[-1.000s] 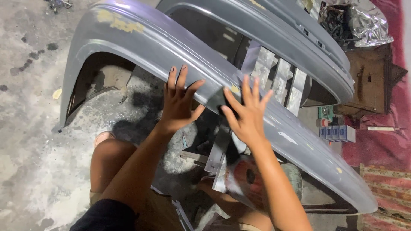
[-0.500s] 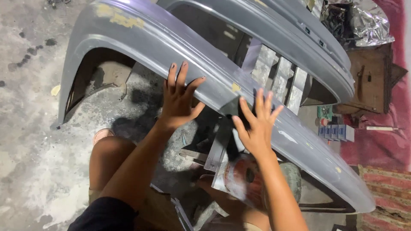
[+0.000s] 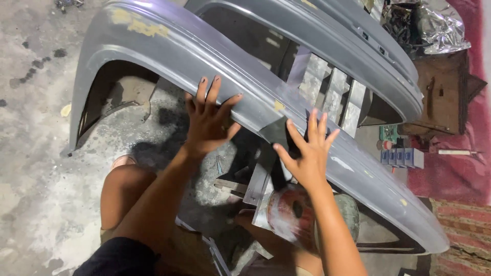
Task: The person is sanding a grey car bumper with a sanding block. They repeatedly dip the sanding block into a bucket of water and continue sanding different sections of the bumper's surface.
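A long grey car bumper with yellowish filler patches lies across the concrete floor in front of me. My left hand lies flat on its lower edge, fingers spread, holding nothing. My right hand is pressed flat further right on the same bumper, fingers apart. A dark sheet sits under its thumb and palm against the grey surface. Whether the sheet is gripped or only pressed I cannot tell.
A second grey bumper lies just behind the first. Crumpled foil, a brown wooden box and small boxes sit at the right on red cloth. A rusty round tin rests by my knee.
My right hand has slid down and to the right along the bumper, and the dark sheet now shows beside it. My left hand has barely moved.
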